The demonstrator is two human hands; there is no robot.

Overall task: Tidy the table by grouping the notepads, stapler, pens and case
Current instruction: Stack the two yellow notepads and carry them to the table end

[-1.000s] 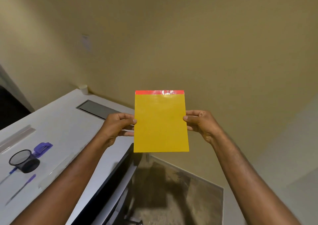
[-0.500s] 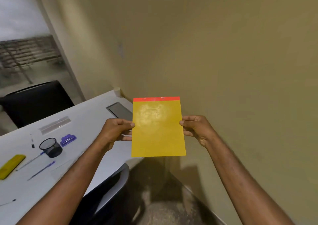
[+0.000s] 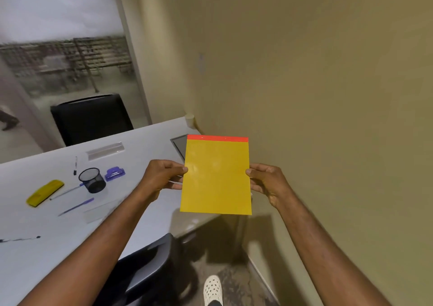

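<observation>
Pinching its side edges, the left hand (image 3: 161, 178) and right hand (image 3: 267, 181) hold the yellow notepad (image 3: 216, 176) upright between them.

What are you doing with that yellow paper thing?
A person holds a yellow notepad up in the air, the left hand pinching one edge and the right hand the other. It is not on the white table yet. A mesh pen cup, purple stapler, yellow case and pens lie scattered there.
</observation>
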